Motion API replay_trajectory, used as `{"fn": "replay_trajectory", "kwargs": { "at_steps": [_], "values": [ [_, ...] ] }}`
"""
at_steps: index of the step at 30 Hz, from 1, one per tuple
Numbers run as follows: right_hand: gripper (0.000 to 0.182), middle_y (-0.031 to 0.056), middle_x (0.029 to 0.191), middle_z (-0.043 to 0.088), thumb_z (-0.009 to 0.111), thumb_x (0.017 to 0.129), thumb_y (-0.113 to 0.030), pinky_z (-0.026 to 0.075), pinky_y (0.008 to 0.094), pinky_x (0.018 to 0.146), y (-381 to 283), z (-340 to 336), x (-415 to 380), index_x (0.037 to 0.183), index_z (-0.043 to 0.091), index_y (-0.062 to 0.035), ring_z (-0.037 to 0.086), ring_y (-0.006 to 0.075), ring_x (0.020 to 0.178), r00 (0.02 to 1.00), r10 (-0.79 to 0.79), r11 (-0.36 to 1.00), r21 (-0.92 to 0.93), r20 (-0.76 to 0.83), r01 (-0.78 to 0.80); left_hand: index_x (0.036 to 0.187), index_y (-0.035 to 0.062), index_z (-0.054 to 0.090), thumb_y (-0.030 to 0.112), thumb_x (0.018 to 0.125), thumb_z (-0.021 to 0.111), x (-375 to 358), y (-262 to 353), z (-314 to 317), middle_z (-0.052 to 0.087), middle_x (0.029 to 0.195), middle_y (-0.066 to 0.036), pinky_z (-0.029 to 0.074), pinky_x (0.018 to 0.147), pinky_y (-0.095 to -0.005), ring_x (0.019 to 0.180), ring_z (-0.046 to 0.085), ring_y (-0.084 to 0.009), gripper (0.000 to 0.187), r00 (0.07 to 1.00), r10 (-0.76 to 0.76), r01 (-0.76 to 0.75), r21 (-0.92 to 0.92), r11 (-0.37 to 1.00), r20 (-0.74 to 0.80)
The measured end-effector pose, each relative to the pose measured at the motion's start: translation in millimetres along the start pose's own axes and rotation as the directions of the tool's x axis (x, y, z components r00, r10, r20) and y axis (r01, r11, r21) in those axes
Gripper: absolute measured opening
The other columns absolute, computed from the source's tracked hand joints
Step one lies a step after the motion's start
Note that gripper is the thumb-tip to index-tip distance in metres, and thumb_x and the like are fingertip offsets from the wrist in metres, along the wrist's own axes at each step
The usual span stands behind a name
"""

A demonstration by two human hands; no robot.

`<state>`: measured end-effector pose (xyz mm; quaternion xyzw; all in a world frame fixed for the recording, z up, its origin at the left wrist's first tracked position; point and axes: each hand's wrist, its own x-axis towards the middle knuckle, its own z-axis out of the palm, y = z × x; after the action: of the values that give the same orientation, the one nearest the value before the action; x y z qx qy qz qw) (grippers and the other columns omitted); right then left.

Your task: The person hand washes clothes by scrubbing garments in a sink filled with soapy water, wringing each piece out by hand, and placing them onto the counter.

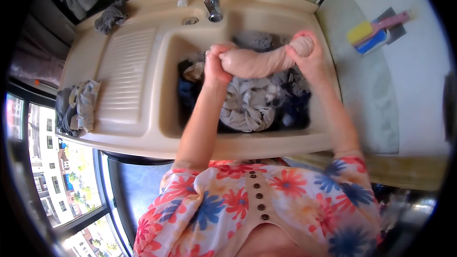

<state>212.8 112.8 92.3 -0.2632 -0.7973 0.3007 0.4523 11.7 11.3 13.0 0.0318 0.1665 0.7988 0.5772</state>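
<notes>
A twisted, wet beige piece of clothing (257,63) stretches between my two hands above the sink basin. My left hand (219,64) is wrapped round one end of it, and my right hand (307,54) grips the other end, where a bunched bit sticks out past the fingers. Below lies a heap of laundry in the sink (164,90): a coiled pale grey garment (247,107) in the middle, dark blue clothing (295,104) to the right, and dark and tan pieces at the left. Part of the heap is hidden by the beige cloth and my arms.
The tap (213,9) rises at the sink's back edge. Left of the basin is a ribbed drainboard (126,71); crumpled grey clothes (78,107) lie on its front left edge and a dark grey cloth (111,16) at its back. Brushes (376,31) hang on the right wall.
</notes>
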Motion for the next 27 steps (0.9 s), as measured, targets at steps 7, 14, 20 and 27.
{"fn": "replay_trajectory", "kwargs": {
  "at_steps": [7,14,20,27],
  "values": [
    [0.013,0.0034,0.064,0.054,0.066,0.074,-0.009,0.043,0.0242,0.055,68.4,38.2,-13.0,0.071,0.054,-0.0053,0.053,0.0117,0.056,0.775,0.583,0.459,0.688,0.244,-0.562,0.083,0.0031,0.055,0.003,0.059,0.062,-41.0,-25.5,65.8,0.058,0.078,-0.006,0.046,0.068,-0.0301,0.072,0.057,-0.0203,0.025,0.909,0.285,-0.414,0.581,0.701,0.303],
    [0.012,0.0042,0.060,0.051,0.063,0.073,-0.009,0.045,0.0293,0.048,27.2,66.7,40.9,0.074,0.052,-0.0049,0.051,0.0145,0.051,0.690,0.577,0.384,0.601,0.437,-0.701,0.083,0.0124,0.056,0.009,0.052,0.067,-73.6,-78.8,83.0,0.055,0.076,-0.004,0.045,0.062,-0.0365,0.071,0.056,-0.0246,0.033,0.509,0.084,-0.829,0.515,-0.218,0.856],
    [0.019,0.0059,0.061,0.053,0.065,0.066,0.001,0.045,0.0295,0.043,-3.7,97.1,38.6,0.078,0.051,-0.0041,0.052,0.0145,0.048,0.809,0.420,0.657,0.478,0.411,-0.583,0.079,0.0147,0.059,0.014,0.057,0.064,-59.9,-95.7,58.2,0.057,0.078,-0.005,0.047,0.060,-0.0368,0.072,0.059,-0.0238,0.022,0.573,-0.209,-0.774,0.440,-0.456,0.792],
    [0.017,0.0039,0.064,0.057,0.065,0.061,0.000,0.046,0.0271,0.054,-0.7,133.5,5.5,0.074,0.054,-0.0039,0.056,0.0143,0.054,0.886,0.277,0.930,0.127,0.371,-0.344,0.069,0.0130,0.061,0.013,0.059,0.064,-4.3,-132.4,-20.8,0.062,0.079,-0.006,0.048,0.067,-0.0363,0.080,0.060,-0.0258,0.010,0.600,-0.371,-0.792,0.591,-0.152,0.709]
  ]
}}
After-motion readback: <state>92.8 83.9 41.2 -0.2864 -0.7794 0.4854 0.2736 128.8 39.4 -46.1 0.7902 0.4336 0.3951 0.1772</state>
